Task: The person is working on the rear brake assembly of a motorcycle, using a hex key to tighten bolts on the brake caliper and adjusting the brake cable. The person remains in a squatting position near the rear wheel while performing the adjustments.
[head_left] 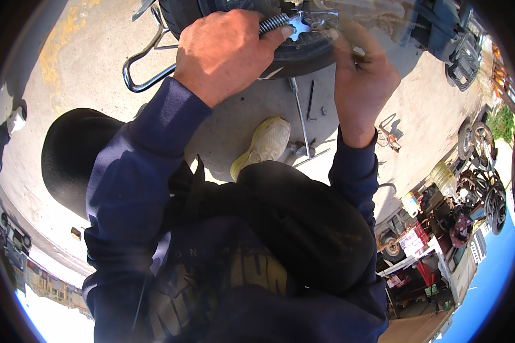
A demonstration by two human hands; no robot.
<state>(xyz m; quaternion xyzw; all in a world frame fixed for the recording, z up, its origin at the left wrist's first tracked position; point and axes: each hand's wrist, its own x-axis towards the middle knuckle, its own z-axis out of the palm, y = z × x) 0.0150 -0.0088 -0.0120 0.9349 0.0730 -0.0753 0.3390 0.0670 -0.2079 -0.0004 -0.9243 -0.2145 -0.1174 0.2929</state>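
Note:
My left hand (226,54) is closed beside a coil spring (273,23). Its thumb reaches to the edge of a shiny star-shaped metal plate (299,27), while the other fingers are mostly out of sight. Across from it, my right hand (363,86) has its thumb and fingers bent together near thin metal parts beside the plate. What that hand pinches is too small to make out. Just below these parts is a black tyre (306,57) of a wheel, partly covered by the left hand.
A bent chrome bar (140,71) stands out at left. On the concrete lie a long metal rod (300,117), a hex key (311,102) and an orange-and-metal tool (390,138). My light shoe (269,140) is near the rod. Motorcycle parts (480,183) crowd the right.

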